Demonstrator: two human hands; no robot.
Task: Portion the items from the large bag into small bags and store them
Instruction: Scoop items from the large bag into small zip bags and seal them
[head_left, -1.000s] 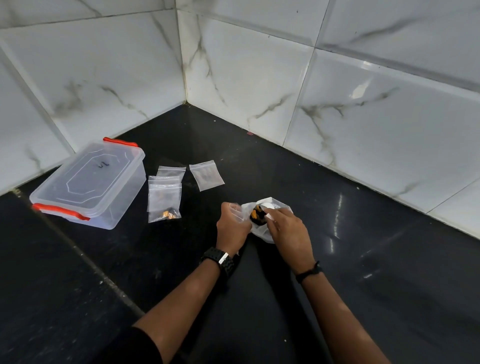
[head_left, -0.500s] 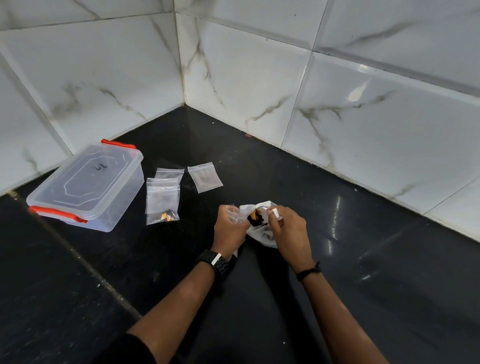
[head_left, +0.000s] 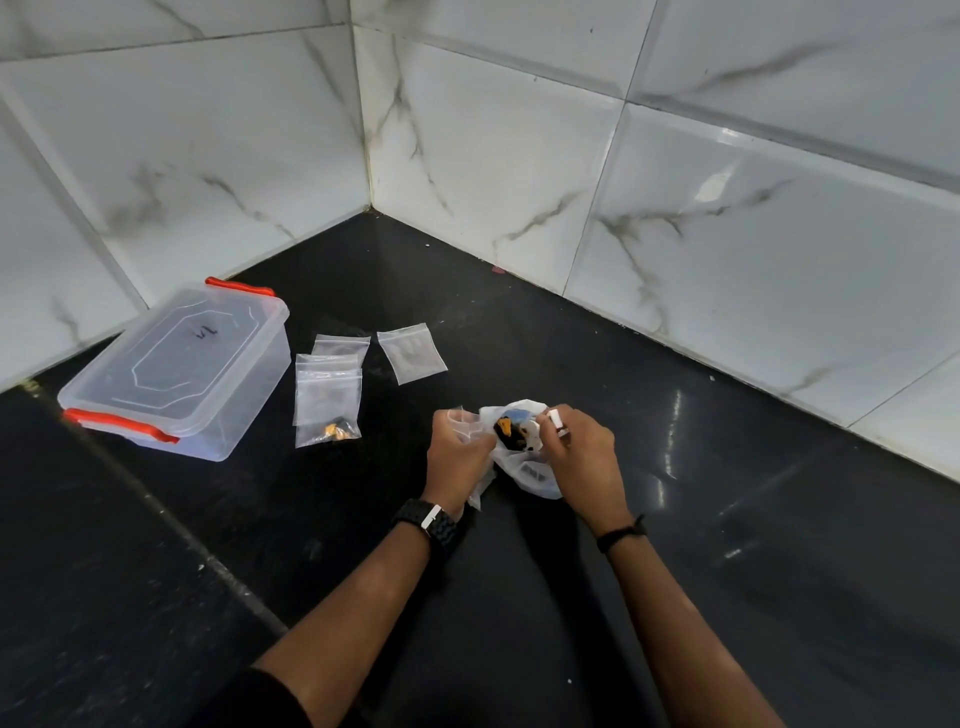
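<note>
The large white plastic bag (head_left: 524, 470) lies on the black counter with small black, orange and blue pieces (head_left: 511, 428) showing in its open mouth. My left hand (head_left: 457, 454) grips the bag's left edge together with a small clear zip bag (head_left: 464, 418). My right hand (head_left: 582, 460) is at the bag's right side and pinches a small white piece (head_left: 555, 420) above the opening. To the left lie small zip bags (head_left: 326, 397); one holds an orange piece (head_left: 335, 431). Another small zip bag (head_left: 411, 352) lies apart.
A clear plastic box (head_left: 176, 371) with a closed lid and red clips stands at the left. Marble-tiled walls (head_left: 519, 171) meet in a corner behind. A seam in the counter (head_left: 171, 514) runs diagonally at the left.
My right hand has lifted a small white piece out of the large bag's mouth. My left hand stays on the bag's edge.
</note>
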